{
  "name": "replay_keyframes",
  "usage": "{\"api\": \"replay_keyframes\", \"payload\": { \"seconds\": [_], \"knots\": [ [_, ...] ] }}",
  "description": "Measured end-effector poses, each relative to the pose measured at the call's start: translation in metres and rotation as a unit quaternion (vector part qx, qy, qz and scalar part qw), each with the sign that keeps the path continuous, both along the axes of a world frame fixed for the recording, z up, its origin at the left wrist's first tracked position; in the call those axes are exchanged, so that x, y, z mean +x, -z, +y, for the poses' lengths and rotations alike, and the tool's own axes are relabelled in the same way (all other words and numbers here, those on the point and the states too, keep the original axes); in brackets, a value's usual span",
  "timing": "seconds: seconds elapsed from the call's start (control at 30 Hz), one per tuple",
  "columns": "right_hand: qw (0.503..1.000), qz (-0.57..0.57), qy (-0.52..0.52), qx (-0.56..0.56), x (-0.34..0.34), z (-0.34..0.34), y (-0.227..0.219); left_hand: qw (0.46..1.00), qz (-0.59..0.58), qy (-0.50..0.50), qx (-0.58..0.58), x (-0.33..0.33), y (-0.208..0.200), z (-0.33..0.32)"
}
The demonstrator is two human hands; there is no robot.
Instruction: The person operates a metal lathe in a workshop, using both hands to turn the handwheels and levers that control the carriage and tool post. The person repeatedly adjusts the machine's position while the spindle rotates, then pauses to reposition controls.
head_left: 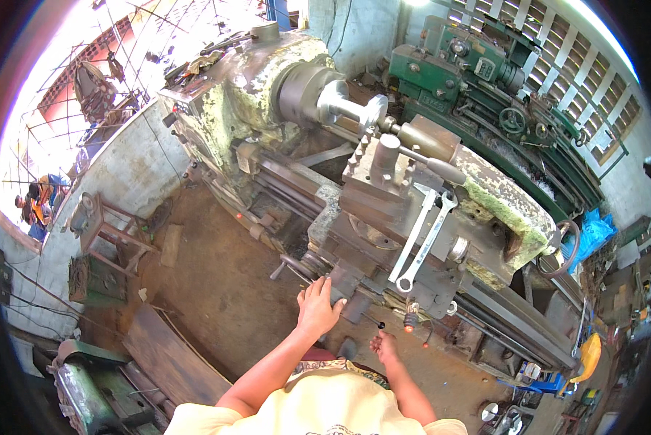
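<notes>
We look down from above on a large, worn lathe [383,167] that runs from the upper left of the frame to the lower right. Our left hand [317,304], just below the centre of the frame, lies flat with its fingers spread apart on the handwheel area at the front of the carriage apron [343,279], touching the metal rather than gripping around anything that we can make out. Our right hand [385,346], a little lower and to the right, hangs near a small lever with a reddish knob [410,319]; its fingers look loosely curled, and we cannot tell whether they touch the lever or clamp on anything. Right of centre, two long silvery wrenches [421,235] lie side by side, crossing slightly, on top of the carriage. Above them stands the tool post [382,163], and further up the chuck [318,90] holds a bright, shiny workpiece [354,109] pointing toward the tool post. Along the upper right of the frame stands a second, green lathe [485,80] against the slatted windows. A brown dirt floor [217,290] fills the left centre, and a blue bag [594,232] sits at the right edge.
</notes>
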State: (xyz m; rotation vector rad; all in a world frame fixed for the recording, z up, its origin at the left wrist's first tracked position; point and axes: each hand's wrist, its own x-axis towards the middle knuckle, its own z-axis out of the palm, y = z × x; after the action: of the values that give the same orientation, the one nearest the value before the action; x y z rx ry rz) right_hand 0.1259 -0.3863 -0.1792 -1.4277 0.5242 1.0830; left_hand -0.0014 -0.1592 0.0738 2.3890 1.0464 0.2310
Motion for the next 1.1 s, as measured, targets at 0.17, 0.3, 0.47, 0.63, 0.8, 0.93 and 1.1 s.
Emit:
{"api": "replay_keyframes", "payload": {
  "seconds": [0.17, 0.3, 0.47, 0.63, 0.8, 0.93, 1.1],
  "knots": [
    [0.967, 0.154, 0.203, -0.017, 0.013, 0.022, 0.055, 0.989, -0.135, 0.020, -0.050, -0.036, -0.008, 0.030],
    [0.945, 0.131, 0.283, 0.098, 0.012, 0.038, 0.061, 0.980, -0.149, 0.023, -0.128, -0.073, -0.016, 0.045],
    [0.891, 0.137, 0.415, 0.127, 0.011, 0.059, 0.060, 0.962, -0.106, -0.015, -0.252, -0.105, -0.013, 0.060],
    [0.877, 0.125, 0.439, 0.150, 0.008, 0.058, 0.063, 0.949, -0.079, -0.034, -0.304, -0.110, 0.016, 0.070],
    [0.869, 0.146, 0.445, 0.161, 0.013, 0.051, 0.055, 0.936, -0.098, -0.102, -0.322, -0.094, 0.065, 0.094],
    [0.840, 0.210, 0.474, 0.157, 0.016, 0.052, 0.031, 0.891, -0.183, -0.186, -0.372, -0.066, 0.086, 0.117],
    [0.832, 0.209, 0.489, 0.156, 0.011, 0.055, 0.004, 0.881, -0.169, -0.249, -0.365, -0.020, 0.090, 0.138]
  ]
}}
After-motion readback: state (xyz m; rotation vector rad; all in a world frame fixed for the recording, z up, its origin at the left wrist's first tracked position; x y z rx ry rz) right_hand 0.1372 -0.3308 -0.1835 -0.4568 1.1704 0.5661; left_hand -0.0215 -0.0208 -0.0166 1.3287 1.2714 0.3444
